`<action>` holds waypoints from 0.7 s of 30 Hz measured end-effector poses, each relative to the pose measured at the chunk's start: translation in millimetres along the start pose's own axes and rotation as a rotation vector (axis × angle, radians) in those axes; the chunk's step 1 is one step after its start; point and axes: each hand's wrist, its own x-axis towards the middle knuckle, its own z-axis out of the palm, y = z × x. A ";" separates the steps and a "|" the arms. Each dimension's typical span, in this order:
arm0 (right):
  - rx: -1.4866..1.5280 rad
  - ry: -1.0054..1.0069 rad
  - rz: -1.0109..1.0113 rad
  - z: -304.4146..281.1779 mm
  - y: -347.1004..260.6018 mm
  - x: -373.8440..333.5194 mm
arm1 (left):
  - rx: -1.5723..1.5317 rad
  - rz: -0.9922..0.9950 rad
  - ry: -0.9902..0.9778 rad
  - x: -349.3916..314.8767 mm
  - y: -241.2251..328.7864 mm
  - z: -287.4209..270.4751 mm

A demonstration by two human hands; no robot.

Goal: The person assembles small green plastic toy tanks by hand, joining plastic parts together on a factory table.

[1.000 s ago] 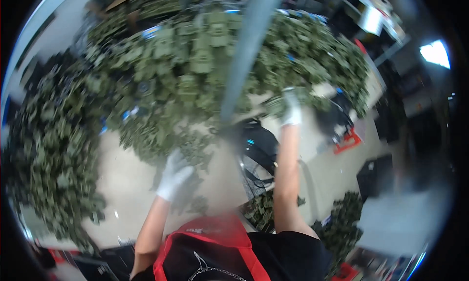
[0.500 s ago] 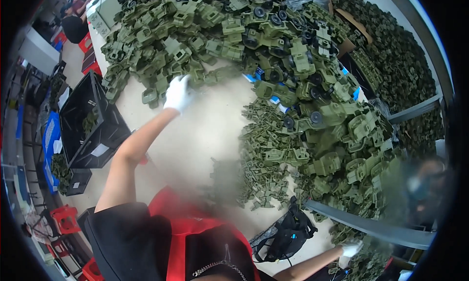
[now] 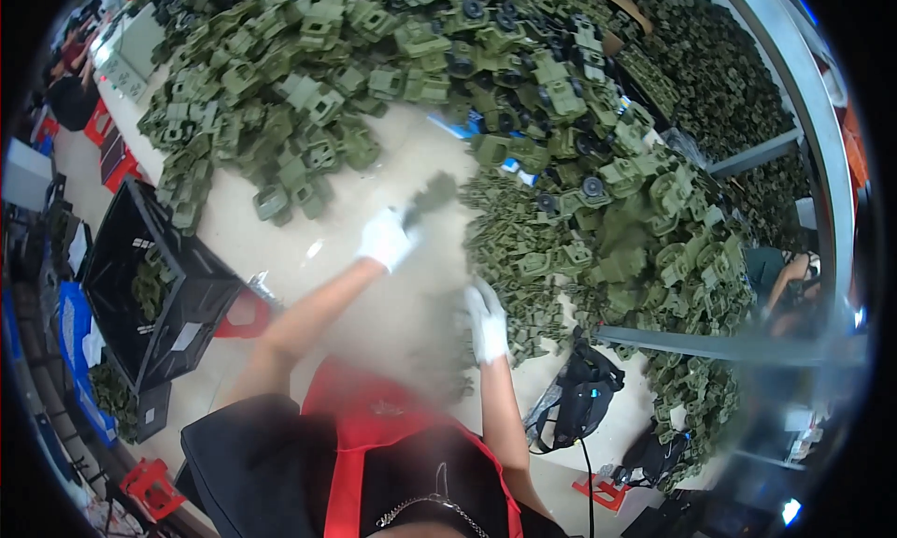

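Observation:
My left hand (image 3: 387, 240), in a white glove, is closed on a green plastic toy vehicle body part (image 3: 434, 192), smeared by motion, above the bare middle of the table. My right hand (image 3: 487, 321), also gloved, is at the left edge of a heap of small green plastic parts (image 3: 523, 229). Its fingers look stretched out, with no held part visible in them. Left of it, a blurred patch of green parts (image 3: 439, 337) lies near my red apron. A large pile of green toy vehicle bodies (image 3: 318, 99) covers the far side of the table.
A black crate (image 3: 187, 295) with some green parts inside stands at the left. Toy bodies with black wheels (image 3: 589, 187) heap up at the right. A metal bar (image 3: 710, 346) crosses the right side, near a black bag (image 3: 584, 398). Another person's arm (image 3: 790, 281) shows at far right.
My left hand has come back from the far pile toward me with a green vehicle part in it. My right hand has moved from the lower right to the small-parts heap. The view has shifted.

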 end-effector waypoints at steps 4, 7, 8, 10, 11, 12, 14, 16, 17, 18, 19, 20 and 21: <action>0.009 -0.022 0.175 64.2 62.5 85.2 | 0.102 0.092 -0.124 -56.0 10.0 -8.5; -0.005 0.000 0.094 68.8 166.2 164.5 | -0.012 0.027 -0.062 -8.5 -6.4 -33.0; -0.529 -0.109 -0.178 58.3 193.5 175.6 | -0.057 -0.110 0.174 25.4 -15.7 -38.2; -1.717 -0.393 -0.489 76.3 173.6 167.8 | -0.121 -0.447 0.322 89.3 -26.9 -63.5; -1.738 -0.409 -0.511 92.0 143.5 147.9 | -0.150 -0.626 0.393 111.2 -31.4 -70.1; -1.270 -0.308 -0.322 102.9 119.5 126.5 | -0.115 -0.676 0.386 123.9 -29.1 -72.3; -0.525 -0.238 -0.262 101.8 106.4 100.2 | -0.018 -0.696 0.412 142.5 -14.8 -54.4; -0.452 -0.211 -0.161 100.4 68.5 67.4 | -0.052 -0.668 0.500 150.2 -38.4 -29.9; -0.373 -0.190 -0.061 97.0 41.3 46.0 | -0.078 -0.644 0.592 149.8 -46.5 -23.7; -0.363 -0.169 -0.057 88.4 25.6 33.1 | -0.293 -0.647 0.541 139.0 -46.0 -30.2; -0.334 -0.121 -0.058 79.9 12.8 22.3 | -0.278 -0.529 0.549 123.8 -58.2 -31.2; -0.306 -0.075 -0.059 70.6 6.4 16.4 | -0.244 -0.366 0.512 107.9 -82.8 -23.1; -0.495 -0.012 -0.352 49.7 29.4 27.0 | -0.394 -0.265 0.508 81.1 -86.6 -17.9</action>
